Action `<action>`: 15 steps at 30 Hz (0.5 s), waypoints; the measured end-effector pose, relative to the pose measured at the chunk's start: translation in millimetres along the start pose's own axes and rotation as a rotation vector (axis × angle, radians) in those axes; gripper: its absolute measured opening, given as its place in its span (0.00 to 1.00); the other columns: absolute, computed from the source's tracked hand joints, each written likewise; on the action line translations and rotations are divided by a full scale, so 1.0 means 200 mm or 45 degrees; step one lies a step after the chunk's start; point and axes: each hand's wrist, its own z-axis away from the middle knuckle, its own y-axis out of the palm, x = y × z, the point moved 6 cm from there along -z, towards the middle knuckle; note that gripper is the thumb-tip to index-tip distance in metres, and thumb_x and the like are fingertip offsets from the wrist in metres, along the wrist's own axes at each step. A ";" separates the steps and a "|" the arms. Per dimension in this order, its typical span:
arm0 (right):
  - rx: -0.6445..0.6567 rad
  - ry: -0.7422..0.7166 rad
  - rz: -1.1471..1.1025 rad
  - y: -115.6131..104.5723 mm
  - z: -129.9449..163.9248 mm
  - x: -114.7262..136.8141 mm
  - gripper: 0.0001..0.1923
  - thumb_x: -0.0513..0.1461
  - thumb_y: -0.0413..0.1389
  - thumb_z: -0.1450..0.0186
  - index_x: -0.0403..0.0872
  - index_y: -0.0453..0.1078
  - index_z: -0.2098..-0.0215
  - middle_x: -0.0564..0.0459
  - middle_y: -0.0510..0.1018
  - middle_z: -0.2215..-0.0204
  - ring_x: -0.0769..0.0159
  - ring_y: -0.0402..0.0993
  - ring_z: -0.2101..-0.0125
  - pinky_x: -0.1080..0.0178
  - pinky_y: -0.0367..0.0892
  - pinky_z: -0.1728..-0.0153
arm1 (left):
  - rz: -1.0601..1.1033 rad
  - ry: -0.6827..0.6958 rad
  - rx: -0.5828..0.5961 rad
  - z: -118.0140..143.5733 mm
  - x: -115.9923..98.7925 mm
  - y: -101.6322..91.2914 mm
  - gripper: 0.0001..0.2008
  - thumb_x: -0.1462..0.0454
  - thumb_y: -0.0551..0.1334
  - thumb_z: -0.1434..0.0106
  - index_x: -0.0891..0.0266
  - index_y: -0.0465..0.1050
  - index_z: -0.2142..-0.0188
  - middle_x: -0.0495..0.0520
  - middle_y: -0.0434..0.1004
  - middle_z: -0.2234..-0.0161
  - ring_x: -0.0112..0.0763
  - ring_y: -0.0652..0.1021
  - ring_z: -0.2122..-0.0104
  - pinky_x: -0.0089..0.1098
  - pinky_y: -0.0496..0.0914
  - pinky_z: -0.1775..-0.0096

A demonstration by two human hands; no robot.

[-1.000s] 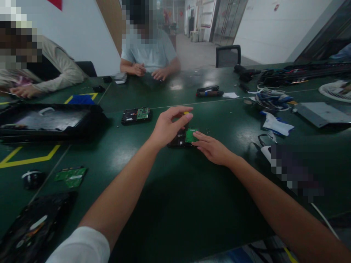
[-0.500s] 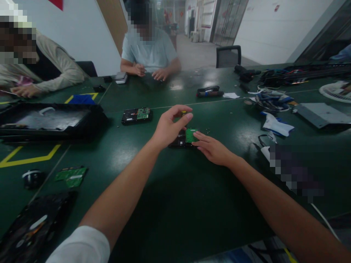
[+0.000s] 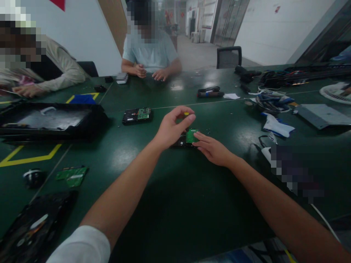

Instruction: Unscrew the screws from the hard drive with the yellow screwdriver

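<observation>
The left hand (image 3: 171, 128) hovers above a small black hard drive (image 3: 181, 140) that lies near the middle of the dark green surface (image 3: 170, 204). Its grip is clenched: thumb and fingertips pinch the yellow-topped handle of a small screwdriver (image 3: 186, 114), held upright over the drive; the shaft is hidden behind the hand. The right hand (image 3: 215, 150) lies flat beside it, grip released, fingers stretched out with the tips pressing on the drive's green circuit board (image 3: 192, 135).

Farther back on the left lies a second drive (image 3: 137, 115) with its board facing up, and left of that a large black tray (image 3: 49, 120). A loose green board (image 3: 71, 175) sits near the left edge. A tangle of cables (image 3: 270, 100) and a white cloth (image 3: 276, 126) lie to the right. Two other people sit across the surface, their hands (image 3: 150, 72) resting at the far side.
</observation>
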 end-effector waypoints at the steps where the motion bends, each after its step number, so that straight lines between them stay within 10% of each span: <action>1: -0.001 -0.002 -0.001 0.00 0.00 0.00 0.18 0.34 0.54 0.25 0.49 0.77 0.41 0.43 0.67 0.28 0.51 0.59 0.27 0.41 0.61 0.28 | -0.036 0.025 -0.001 0.00 -0.01 0.00 0.12 0.54 0.69 0.31 0.58 0.79 0.55 0.55 0.79 0.54 0.32 0.78 0.59 0.23 0.75 0.71; 15: 0.014 0.006 0.018 0.00 0.01 -0.01 0.18 0.35 0.53 0.24 0.49 0.76 0.40 0.42 0.66 0.28 0.51 0.58 0.26 0.40 0.61 0.28 | 0.197 -0.147 -0.063 0.01 0.02 0.00 0.11 0.55 0.63 0.27 0.59 0.77 0.54 0.56 0.80 0.57 0.34 0.80 0.58 0.25 0.76 0.71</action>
